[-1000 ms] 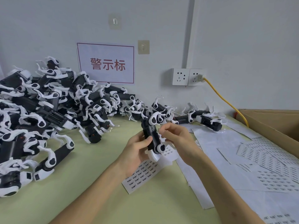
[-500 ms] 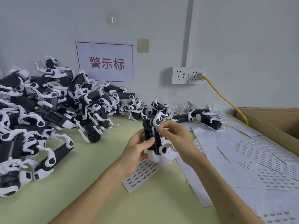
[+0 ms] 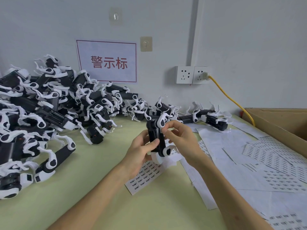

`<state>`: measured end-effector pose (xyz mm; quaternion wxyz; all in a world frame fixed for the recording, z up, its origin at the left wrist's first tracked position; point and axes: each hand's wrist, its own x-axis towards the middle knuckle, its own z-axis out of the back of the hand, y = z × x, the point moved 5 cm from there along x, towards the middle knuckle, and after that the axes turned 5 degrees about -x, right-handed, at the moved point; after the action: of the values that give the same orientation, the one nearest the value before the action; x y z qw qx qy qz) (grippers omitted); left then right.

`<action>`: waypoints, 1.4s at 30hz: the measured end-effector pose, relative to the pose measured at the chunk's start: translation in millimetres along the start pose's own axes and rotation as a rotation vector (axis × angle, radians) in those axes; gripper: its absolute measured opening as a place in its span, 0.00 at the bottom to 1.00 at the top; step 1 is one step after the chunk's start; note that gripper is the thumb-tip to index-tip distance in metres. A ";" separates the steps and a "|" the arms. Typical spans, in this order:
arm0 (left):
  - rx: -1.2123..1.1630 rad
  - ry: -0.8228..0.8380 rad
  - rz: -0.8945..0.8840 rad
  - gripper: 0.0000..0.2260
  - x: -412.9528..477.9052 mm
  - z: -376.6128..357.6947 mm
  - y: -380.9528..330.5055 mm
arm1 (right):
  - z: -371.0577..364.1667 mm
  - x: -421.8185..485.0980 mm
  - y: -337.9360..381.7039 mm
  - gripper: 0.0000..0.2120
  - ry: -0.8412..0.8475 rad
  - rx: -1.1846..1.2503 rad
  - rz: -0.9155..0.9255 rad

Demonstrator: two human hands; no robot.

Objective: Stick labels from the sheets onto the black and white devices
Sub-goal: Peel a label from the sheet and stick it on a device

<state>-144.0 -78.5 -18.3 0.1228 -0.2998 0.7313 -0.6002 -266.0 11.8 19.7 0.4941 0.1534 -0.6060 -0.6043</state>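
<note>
A black and white device (image 3: 155,136) stands upright above the table's middle, gripped by my left hand (image 3: 140,151) with the thumb across its black body. My right hand (image 3: 180,138) pinches a small white label (image 3: 161,130) against the device's right edge near the top. Below my hands lies a label sheet (image 3: 143,176) with rows of small printed labels. A big pile of black and white devices (image 3: 49,117) fills the left side of the table. More devices (image 3: 211,118) lie along the wall at the back right.
Label sheets and backing papers (image 3: 265,166) cover the table's right side. An open cardboard box (image 3: 282,123) stands at the far right. A yellow cable (image 3: 232,100) runs from the wall socket (image 3: 192,75) toward the box. A sign (image 3: 108,62) hangs on the wall.
My right hand has moved up along the device's right edge with the label. The device sits slightly higher and more upright in my left hand.
</note>
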 end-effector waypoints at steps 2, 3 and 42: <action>0.007 0.002 0.000 0.20 0.0 0.4 0.3 | -0.1 -0.6 1.1 0.05 -0.013 -0.028 0.023; 0.010 0.002 0.000 0.20 -0.2 0.7 0.3 | -0.2 -0.8 1.9 0.05 -0.021 -0.044 0.034; 0.020 0.049 0.090 0.15 -6.2 -5.9 -2.1 | 10.0 -0.2 -2.0 0.16 -0.185 -0.052 -0.014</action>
<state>-141.7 -70.3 -15.9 0.1347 -0.2507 0.7407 -0.6086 -274.5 17.3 20.1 0.4356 0.0885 -0.6319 -0.6350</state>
